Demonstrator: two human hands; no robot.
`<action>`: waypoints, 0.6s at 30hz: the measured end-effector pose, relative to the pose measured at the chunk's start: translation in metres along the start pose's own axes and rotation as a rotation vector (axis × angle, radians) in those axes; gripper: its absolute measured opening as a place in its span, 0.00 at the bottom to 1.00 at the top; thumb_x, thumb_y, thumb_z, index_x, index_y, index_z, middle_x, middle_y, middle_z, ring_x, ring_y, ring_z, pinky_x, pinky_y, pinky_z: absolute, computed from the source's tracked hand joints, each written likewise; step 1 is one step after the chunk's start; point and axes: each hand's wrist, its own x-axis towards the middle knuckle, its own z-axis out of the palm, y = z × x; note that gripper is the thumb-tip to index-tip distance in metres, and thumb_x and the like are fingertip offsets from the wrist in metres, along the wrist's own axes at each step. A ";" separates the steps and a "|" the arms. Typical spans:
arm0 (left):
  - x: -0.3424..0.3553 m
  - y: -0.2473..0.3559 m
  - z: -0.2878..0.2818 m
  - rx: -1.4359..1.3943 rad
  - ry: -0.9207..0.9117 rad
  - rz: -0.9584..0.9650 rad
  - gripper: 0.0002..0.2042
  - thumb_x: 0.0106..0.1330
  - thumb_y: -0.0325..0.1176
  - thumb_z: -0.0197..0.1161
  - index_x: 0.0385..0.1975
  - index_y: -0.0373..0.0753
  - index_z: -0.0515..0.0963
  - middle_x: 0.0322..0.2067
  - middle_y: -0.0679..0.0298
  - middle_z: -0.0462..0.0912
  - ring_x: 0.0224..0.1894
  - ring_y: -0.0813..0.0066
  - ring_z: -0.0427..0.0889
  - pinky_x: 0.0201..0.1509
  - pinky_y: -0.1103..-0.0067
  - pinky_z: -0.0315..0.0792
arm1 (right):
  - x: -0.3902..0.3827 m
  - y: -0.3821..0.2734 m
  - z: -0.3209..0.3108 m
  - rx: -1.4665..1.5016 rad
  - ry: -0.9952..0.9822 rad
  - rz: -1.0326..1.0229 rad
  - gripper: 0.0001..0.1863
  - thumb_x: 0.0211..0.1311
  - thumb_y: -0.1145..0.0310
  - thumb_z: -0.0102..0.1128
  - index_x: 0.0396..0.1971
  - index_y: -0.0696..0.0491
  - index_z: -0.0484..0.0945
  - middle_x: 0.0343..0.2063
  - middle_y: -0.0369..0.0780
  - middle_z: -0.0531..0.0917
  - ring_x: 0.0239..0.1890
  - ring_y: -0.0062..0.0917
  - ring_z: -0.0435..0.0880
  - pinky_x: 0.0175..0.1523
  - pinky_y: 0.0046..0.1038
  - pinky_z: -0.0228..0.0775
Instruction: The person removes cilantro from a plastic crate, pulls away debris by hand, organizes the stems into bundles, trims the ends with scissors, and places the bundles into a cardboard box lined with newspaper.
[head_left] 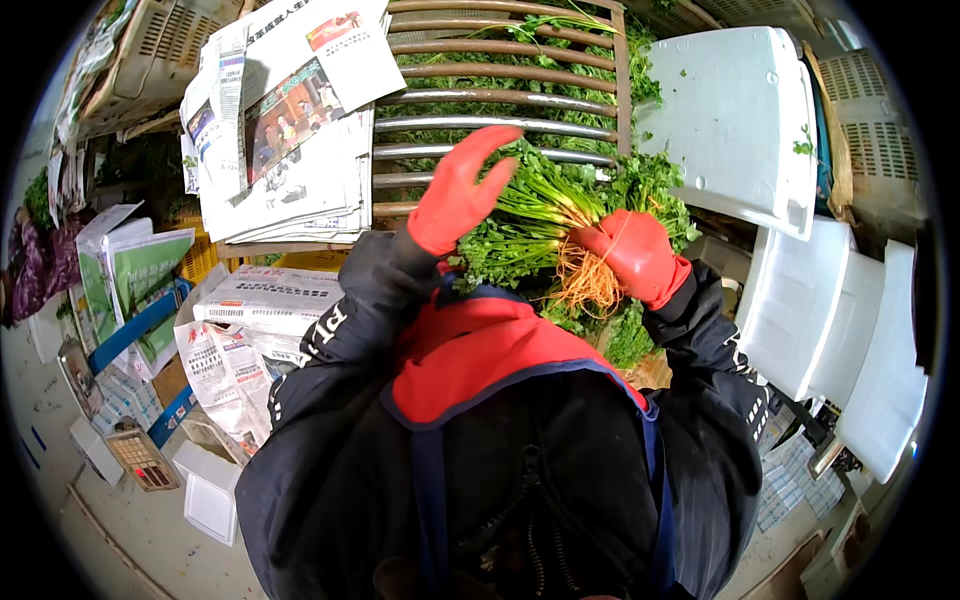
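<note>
My right hand (640, 258), in a red rubber glove, is closed around the root end of a bunch of leafy green herbs (540, 215) that looks like coriander. Its orange-brown roots (588, 280) hang out below the fist, while the stems and leaves fan toward the left. Beside those leaves my left hand (465, 190), gloved in red too, is raised with thumb and fingers apart and nothing in it. Behind the bunch lies a slatted metal rack (500, 124), with more greens showing through its bars.
A stack of newspapers (290, 120) lies on the rack's left side, and more newspaper (265, 310) sits nearer my left arm. White foam boxes or lids (740, 110) stand at the right. A calculator (143, 458) is at the lower left. Plastic crates (865, 100) line the far right.
</note>
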 end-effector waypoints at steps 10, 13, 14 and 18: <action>0.054 -0.031 0.040 -0.431 -0.827 -0.246 0.33 0.72 0.58 0.32 0.54 0.34 0.72 0.47 0.59 0.79 0.48 0.75 0.75 0.58 0.76 0.65 | 0.027 0.014 -0.058 0.471 0.121 0.355 0.13 0.56 0.64 0.63 0.39 0.53 0.79 0.28 0.37 0.80 0.28 0.27 0.82 0.31 0.27 0.72; 0.048 -0.021 -0.001 -0.591 -0.842 -0.527 0.35 0.71 0.60 0.31 0.59 0.35 0.68 0.52 0.63 0.75 0.50 0.81 0.72 0.58 0.80 0.65 | 0.066 0.045 -0.050 0.843 -0.042 0.509 0.12 0.59 0.66 0.56 0.39 0.57 0.78 0.31 0.44 0.81 0.31 0.27 0.81 0.41 0.27 0.73; 0.048 -0.021 -0.014 -0.585 -0.826 -0.585 0.35 0.71 0.61 0.31 0.60 0.35 0.67 0.53 0.64 0.74 0.51 0.81 0.72 0.59 0.80 0.64 | 0.077 0.071 -0.028 0.553 -0.092 0.350 0.13 0.61 0.66 0.54 0.43 0.57 0.76 0.36 0.43 0.82 0.37 0.30 0.81 0.47 0.29 0.72; 0.028 -0.079 -0.027 -0.715 -0.628 -0.668 0.31 0.70 0.56 0.44 0.57 0.33 0.68 0.51 0.61 0.76 0.49 0.74 0.74 0.57 0.76 0.67 | 0.149 0.151 0.097 0.714 -0.025 0.320 0.15 0.63 0.65 0.52 0.44 0.59 0.75 0.38 0.41 0.83 0.41 0.27 0.80 0.52 0.28 0.69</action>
